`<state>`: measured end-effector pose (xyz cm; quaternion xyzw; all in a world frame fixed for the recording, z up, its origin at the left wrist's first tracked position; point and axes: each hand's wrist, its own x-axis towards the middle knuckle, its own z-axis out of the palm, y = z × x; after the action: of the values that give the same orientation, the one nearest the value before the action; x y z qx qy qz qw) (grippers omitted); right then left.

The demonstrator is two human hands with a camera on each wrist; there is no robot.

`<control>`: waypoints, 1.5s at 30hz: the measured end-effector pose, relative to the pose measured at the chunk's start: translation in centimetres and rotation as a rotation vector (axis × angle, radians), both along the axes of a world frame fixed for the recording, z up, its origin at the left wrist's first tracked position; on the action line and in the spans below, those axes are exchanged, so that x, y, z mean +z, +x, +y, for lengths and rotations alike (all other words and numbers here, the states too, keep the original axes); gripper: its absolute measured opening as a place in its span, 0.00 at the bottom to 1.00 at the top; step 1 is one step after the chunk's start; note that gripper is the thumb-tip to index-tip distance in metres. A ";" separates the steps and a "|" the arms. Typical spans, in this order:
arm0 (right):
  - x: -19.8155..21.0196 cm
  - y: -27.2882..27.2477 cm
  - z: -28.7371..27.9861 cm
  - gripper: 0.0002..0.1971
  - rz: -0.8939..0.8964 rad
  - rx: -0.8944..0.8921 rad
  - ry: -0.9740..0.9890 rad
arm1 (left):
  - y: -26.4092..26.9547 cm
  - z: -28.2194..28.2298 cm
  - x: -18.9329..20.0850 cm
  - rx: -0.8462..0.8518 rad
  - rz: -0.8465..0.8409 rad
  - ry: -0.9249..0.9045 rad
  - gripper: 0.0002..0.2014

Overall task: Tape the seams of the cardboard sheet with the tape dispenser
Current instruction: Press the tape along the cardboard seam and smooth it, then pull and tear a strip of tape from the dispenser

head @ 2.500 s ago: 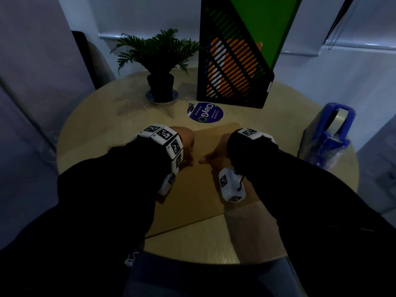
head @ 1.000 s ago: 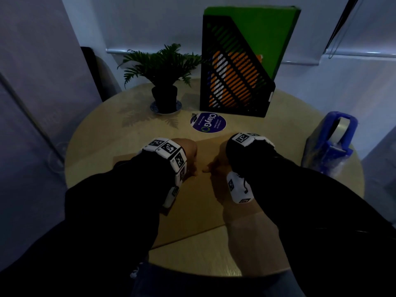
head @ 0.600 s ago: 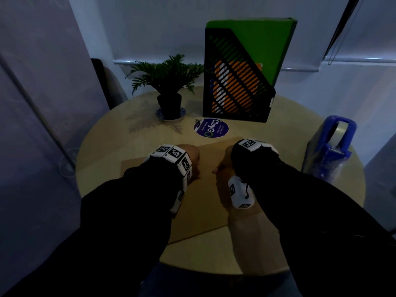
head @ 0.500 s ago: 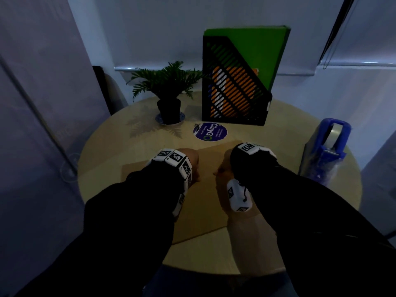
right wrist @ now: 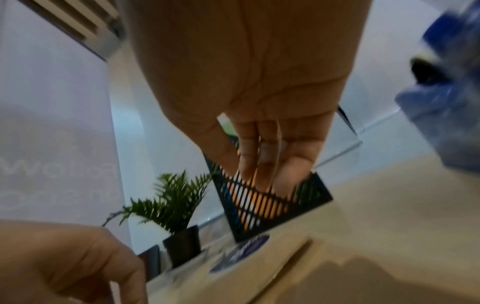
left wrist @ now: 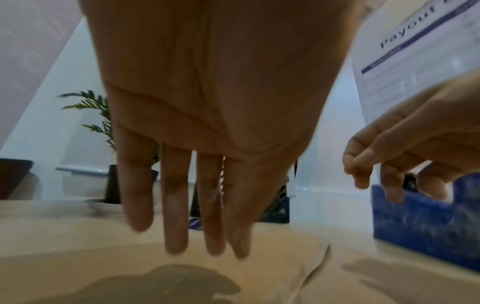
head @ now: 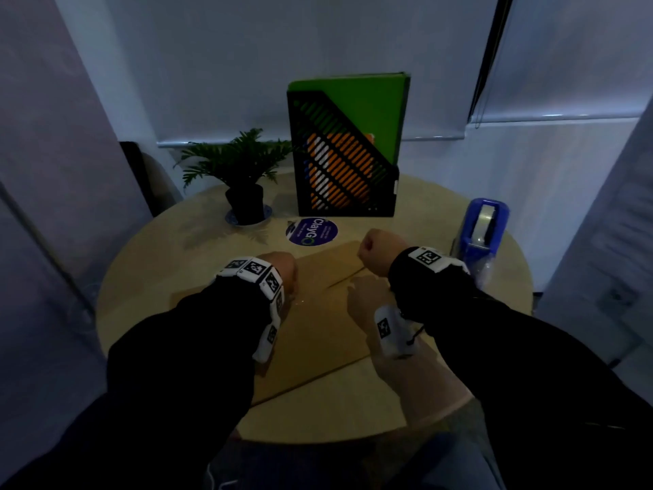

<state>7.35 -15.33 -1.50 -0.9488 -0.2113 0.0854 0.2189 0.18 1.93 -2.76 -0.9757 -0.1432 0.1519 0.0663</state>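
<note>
Head view: the cardboard sheet [head: 318, 313] lies flat on the round surface [head: 148, 263], and the blue tape dispenser [head: 482, 235] stands at the right edge, apart from both hands. The left hand [left wrist: 207, 102] hovers over the sheet, fingers straight, holding nothing. The right hand [head: 376, 251] is raised above the sheet's far corner, fingers loosely curled and empty.

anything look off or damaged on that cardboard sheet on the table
The flat brown cardboard sheet has an open seam running across it near the right hand; in the left wrist view one edge lifts slightly. No tape covers it. Nothing else stands out.
</note>
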 end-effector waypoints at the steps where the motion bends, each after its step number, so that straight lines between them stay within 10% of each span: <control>1: 0.4 -0.1 -1.0 0.13 -0.038 -0.013 0.052 | 0.2 -0.2 0.1 -0.005 -0.049 -0.046 0.14; 10: 2.3 1.5 -9.0 0.07 -0.370 -0.159 0.478 | 3.2 -5.7 0.8 0.013 -0.512 -0.483 0.09; 15: 2.4 3.9 -13.3 0.16 -0.555 -0.361 0.372 | 4.7 -10.3 1.0 -0.095 -0.596 -0.660 0.12; 26: -0.4 8.6 -19.2 0.29 -0.289 -0.378 0.232 | 8.5 -19.2 0.6 -0.160 -0.565 -1.070 0.16; 33: -1.2 11.6 -18.6 0.57 -0.184 -0.289 0.108 | 9.8 -21.1 -0.1 0.035 -0.470 -1.228 0.22; 45: -1.7 12.7 -18.8 0.41 -0.152 -0.301 0.120 | 10.6 -22.3 0.5 0.165 -0.424 -1.443 0.17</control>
<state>20.09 -34.17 -3.18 -0.9586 -0.0874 -0.0334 0.2690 10.76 -20.35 -2.28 -0.7714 -0.0904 0.0217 -0.6296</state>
